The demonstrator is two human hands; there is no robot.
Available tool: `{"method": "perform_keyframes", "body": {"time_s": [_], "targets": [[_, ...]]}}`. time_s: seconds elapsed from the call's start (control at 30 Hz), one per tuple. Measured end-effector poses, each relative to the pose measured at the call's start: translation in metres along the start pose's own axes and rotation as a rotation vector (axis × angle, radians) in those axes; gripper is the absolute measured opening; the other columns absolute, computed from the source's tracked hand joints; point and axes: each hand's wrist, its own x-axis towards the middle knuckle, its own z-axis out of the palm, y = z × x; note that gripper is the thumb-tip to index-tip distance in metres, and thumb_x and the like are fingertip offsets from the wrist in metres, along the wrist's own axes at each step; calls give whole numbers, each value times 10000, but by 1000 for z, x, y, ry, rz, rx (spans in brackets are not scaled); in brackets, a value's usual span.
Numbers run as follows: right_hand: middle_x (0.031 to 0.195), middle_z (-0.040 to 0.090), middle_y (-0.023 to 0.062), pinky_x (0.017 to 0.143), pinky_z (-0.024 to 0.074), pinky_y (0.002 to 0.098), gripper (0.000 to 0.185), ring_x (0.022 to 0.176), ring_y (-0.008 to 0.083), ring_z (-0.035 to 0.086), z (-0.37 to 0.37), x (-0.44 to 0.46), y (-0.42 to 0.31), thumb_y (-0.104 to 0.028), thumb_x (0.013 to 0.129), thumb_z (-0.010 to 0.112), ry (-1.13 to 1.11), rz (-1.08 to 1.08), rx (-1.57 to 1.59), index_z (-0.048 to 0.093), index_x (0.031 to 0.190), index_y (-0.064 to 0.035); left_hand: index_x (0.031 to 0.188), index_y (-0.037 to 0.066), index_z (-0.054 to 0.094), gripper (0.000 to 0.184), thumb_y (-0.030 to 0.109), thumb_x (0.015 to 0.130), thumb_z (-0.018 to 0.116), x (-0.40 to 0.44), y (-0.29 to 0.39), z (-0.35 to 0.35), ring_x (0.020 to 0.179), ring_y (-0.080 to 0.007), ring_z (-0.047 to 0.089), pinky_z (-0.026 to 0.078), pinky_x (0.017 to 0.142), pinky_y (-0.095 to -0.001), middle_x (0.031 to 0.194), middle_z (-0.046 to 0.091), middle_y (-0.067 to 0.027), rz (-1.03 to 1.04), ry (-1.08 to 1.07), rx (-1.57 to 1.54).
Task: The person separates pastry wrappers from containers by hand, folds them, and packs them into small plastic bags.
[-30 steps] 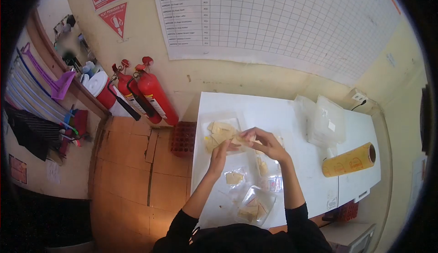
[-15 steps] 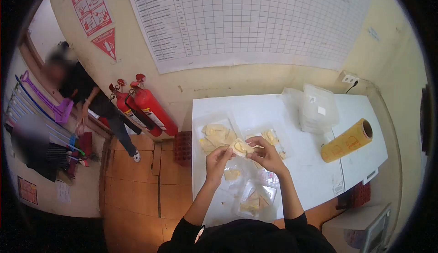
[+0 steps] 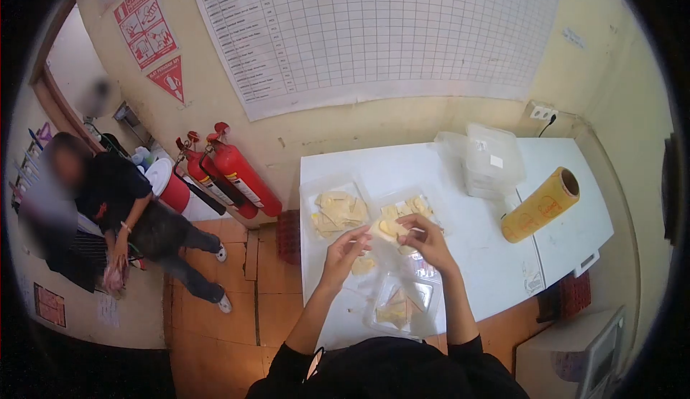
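Note:
A flat, pale yellow sandwich-like piece (image 3: 389,228) is between my hands above the table. My right hand (image 3: 429,246) pinches its right side between thumb and fingers. On the other side, my left hand (image 3: 343,257) has its fingers apart, with the tips close to the piece's left edge. Similar pale pieces (image 3: 338,212) fill a clear plastic tray at the back left. A second clear tray of pieces (image 3: 406,206) stands behind my right hand, partly hidden. Closer to me, another clear tray holds a triangular piece (image 3: 397,310). A small piece (image 3: 363,264) lies beside my left hand.
Stacked clear containers (image 3: 494,160) and a yellow roll of film (image 3: 540,205) stand on the right of the white table (image 3: 467,255). Red fire extinguishers (image 3: 244,172) are by the wall at left. A person (image 3: 122,205) stands farther left, another partly behind.
My left hand's fingers have come off the piece and spread, while my right hand keeps it. The person at left has come nearer, away from the doorway. My view has shifted slightly.

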Motion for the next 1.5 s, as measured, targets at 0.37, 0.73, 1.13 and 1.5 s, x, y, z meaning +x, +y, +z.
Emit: {"method": "perform_keyframes", "body": {"time_s": [0.37,0.73,1.13,1.5], "targets": [[708,662,161,597,528,313,235,643,215,663,-61,12,78,-86,658,694,482,214,-573,643,868,8,957,44,655,134,81,840,601,-61,-111,-78,762,-215,606,488,697,-324,839,611,-88,183,225,746],[796,657,219,664,528,445,202,734,364,653,-47,19,89,-179,655,645,473,349,-1161,660,789,-29,996,68,607,234,31,766,593,-82,-129,-79,934,-316,496,399,833,-404,934,515,-128,360,270,952],[663,603,172,567,437,476,197,605,363,566,-75,22,164,-239,690,636,477,52,-1163,613,668,-44,999,73,571,299,28,706,610,-79,-131,-78,931,-330,510,402,833,-435,933,550,-129,467,281,948],[963,539,104,794,435,426,200,939,304,518,-57,32,114,-87,750,629,80,-108,-1102,656,943,-132,1052,71,539,293,61,762,582,-86,-131,-77,967,-321,473,394,856,-428,985,479,-131,408,310,1026]]}}
